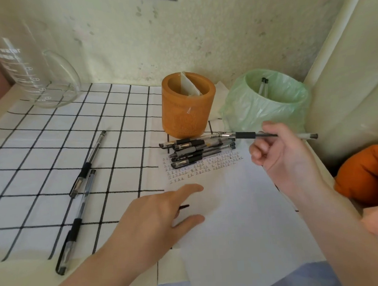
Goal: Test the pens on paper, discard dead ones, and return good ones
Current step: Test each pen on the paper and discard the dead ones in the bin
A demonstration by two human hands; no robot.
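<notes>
My right hand (282,157) holds an uncapped black pen (245,135) level above the far end of the white paper (243,217), tip pointing left. My left hand (157,220) rests flat on the paper's left edge, fingers spread, and a black pen cap (184,206) peeks out between them. Several capped black pens (197,150) lie piled at the paper's top, over rows of small written marks (203,167). Two capped pens (89,162) (75,222) lie to the left on the checked cloth. The orange pen holder (188,112) stands behind the pile. A green-bagged bin (267,107) beside it holds two pens (263,86).
A large clear glass measuring jug (31,70) stands at the back left of the black-and-white checked cloth (39,138). An orange soft object (369,173) sits at the right edge. A wall rises close behind the holder and bin.
</notes>
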